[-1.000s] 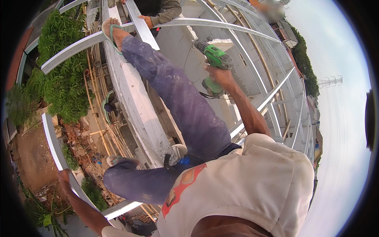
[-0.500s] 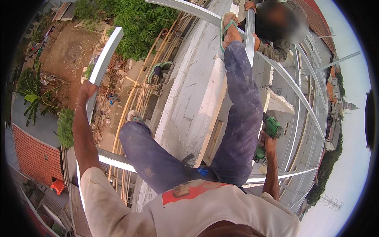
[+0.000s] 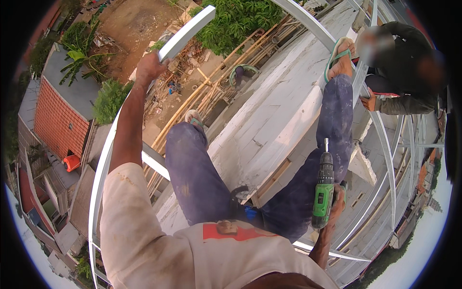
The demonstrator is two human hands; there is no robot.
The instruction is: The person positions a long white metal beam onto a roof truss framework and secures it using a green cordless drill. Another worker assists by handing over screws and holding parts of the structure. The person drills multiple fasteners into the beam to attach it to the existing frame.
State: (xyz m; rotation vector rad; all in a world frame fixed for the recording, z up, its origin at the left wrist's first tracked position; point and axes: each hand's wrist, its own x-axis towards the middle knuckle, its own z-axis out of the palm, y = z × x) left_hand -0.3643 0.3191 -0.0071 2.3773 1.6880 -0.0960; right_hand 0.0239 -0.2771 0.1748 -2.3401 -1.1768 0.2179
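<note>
My left hand [image 3: 150, 67] wraps the beam [image 3: 187, 32] near its end, out left, likely light but slick; my right hand [image 3: 338, 207] clasps the drill [image 3: 324, 197] by my thigh [image 3: 291, 200], probably hefty, best held behind its chuck [image 3: 327, 163].

That's a green and black drill [image 3: 321, 200] out at four o'clock, held upright in the right fingers [image 3: 339, 198], its dark chuck [image 3: 326, 166] and silver bit [image 3: 327, 145] aimed at twelve. The beam [image 3: 188, 32] over there is pale, shiny metal, gripped by the left fingers [image 3: 153, 63] between ten and eleven; its bare end points toward one, its length sweeping down past nine.
</note>
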